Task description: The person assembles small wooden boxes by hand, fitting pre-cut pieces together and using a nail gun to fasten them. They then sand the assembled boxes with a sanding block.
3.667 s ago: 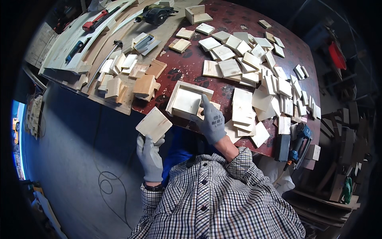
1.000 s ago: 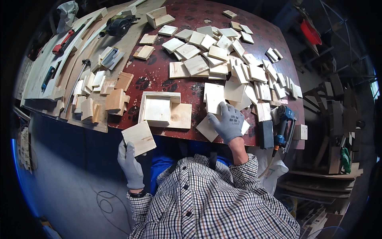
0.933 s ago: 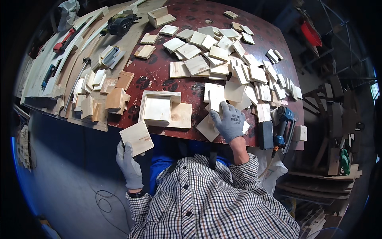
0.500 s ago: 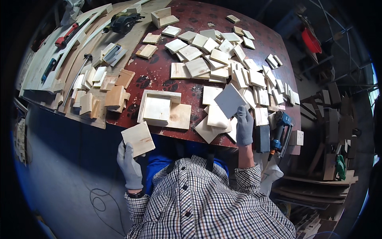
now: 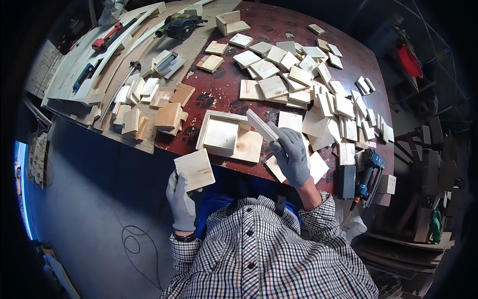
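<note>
Left hand (image 5: 181, 199), grey-gloved, low and left of centre, closed on a square wooden panel (image 5: 194, 169) held flat just off the near edge of the counter (image 5: 219, 89). Right hand (image 5: 291, 155), also gloved, at centre, gripping a thin wooden board (image 5: 262, 125) tilted edge-up, just right of an open wooden box frame (image 5: 222, 133) lying on the red-brown counter. Loose wooden squares (image 5: 298, 84) scattered thickly across the upper right. Blue nail gun (image 5: 366, 172) at the right, near the counter edge. More offcuts (image 5: 149, 107) stacked at left, with a dark power tool (image 5: 180, 25) and red-handled tool (image 5: 107, 39) toward the upper left.
</note>
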The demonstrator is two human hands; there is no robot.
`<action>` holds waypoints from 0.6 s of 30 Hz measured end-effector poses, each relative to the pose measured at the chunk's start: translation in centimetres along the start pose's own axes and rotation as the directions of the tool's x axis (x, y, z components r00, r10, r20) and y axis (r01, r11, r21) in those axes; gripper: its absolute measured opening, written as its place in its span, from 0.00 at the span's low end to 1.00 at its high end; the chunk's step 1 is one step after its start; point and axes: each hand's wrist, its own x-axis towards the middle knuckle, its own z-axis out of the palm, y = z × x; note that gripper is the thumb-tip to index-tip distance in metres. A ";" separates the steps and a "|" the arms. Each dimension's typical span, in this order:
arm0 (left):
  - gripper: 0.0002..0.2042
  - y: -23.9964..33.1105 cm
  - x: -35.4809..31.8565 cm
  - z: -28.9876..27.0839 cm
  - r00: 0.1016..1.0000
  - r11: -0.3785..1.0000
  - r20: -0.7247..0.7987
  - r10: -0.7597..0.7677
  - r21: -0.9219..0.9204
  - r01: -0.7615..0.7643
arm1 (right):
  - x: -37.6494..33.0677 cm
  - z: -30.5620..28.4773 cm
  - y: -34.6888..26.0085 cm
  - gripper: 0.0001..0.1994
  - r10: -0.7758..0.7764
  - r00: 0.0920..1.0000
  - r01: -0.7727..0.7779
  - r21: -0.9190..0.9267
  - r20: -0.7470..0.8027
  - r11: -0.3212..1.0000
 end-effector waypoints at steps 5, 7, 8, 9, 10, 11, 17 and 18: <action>0.18 0.5 -0.7 0.0 1.000 0.999 -0.021 -0.002 -0.039 0.001 | 4.3 4.2 0.2 0.28 -0.572 0.799 0.602 -0.234 0.188 0.764; 0.18 0.8 -1.1 -0.2 0.999 0.999 -0.035 0.017 -0.027 -0.018 | 5.6 4.9 1.0 0.28 -0.615 0.730 0.679 -0.220 0.298 0.700; 0.19 0.7 -1.2 -0.5 0.999 0.999 -0.046 0.016 -0.037 -0.018 | 6.1 5.8 1.4 0.29 -0.621 0.712 0.697 -0.222 0.328 0.682; 0.19 0.5 -1.3 -0.7 0.998 0.999 -0.055 0.012 -0.044 -0.015 | 6.4 6.6 2.0 0.29 -0.623 0.695 0.712 -0.224 0.359 0.666; 0.19 0.4 -1.4 -0.9 0.998 0.999 -0.063 0.008 -0.051 -0.011 | 6.7 7.2 2.5 0.29 -0.632 0.681 0.723 -0.202 0.369 0.661; 0.19 0.2 -1.5 -1.1 0.997 0.998 -0.076 0.007 -0.066 -0.012 | 6.6 7.3 2.5 0.30 -0.613 0.695 0.704 -0.179 0.376 0.687; 0.19 -0.6 -1.9 -1.6 0.996 0.997 -0.079 -0.040 -0.070 0.034 | 5.3 7.1 0.7 0.32 -0.485 0.769 0.591 -0.175 0.417 0.787; 0.19 -0.6 -1.9 -1.4 0.996 0.997 -0.073 -0.054 -0.056 0.050 | 4.6 7.5 0.9 0.32 -0.481 0.776 0.586 -0.185 0.408 0.789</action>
